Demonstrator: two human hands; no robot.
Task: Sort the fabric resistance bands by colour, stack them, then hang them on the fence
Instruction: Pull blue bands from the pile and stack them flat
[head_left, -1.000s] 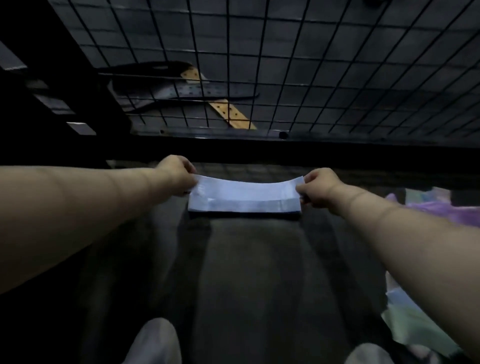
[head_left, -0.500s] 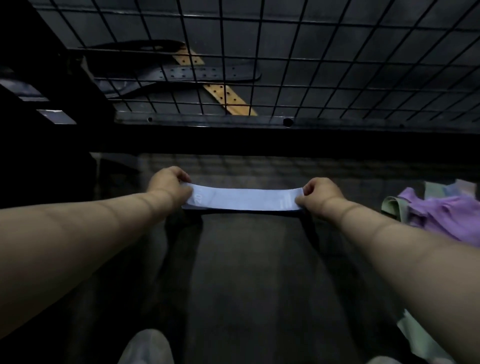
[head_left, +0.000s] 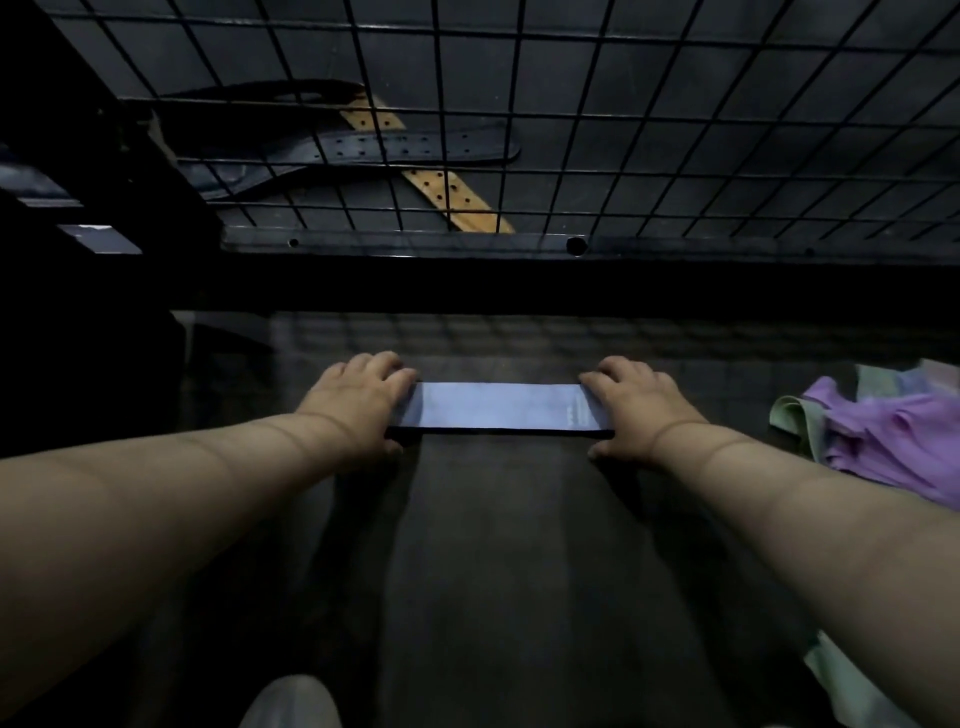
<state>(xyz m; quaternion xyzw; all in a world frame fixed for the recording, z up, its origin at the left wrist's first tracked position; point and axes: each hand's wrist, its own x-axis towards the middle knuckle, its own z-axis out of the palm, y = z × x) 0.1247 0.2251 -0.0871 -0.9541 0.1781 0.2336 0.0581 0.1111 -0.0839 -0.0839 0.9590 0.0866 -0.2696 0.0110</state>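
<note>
As the blue band (head_left: 498, 410) is lying near the far edge of the mat (head_left: 519, 571), I am flattening it.
Left hand (head_left: 358, 405) and right hand (head_left: 639, 410), fingers uncurled, are pressing its ends; I am watching for creases.

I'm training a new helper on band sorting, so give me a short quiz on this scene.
1. True or false: the blue band lies flat on the floor.
2. Which colour shows in the heap of bands at the right: A red, B purple, C black?
3. Fill in: the left hand and the right hand each rest on one ____ of the blue band.
Key: 1 true; 2 B; 3 end.
</note>
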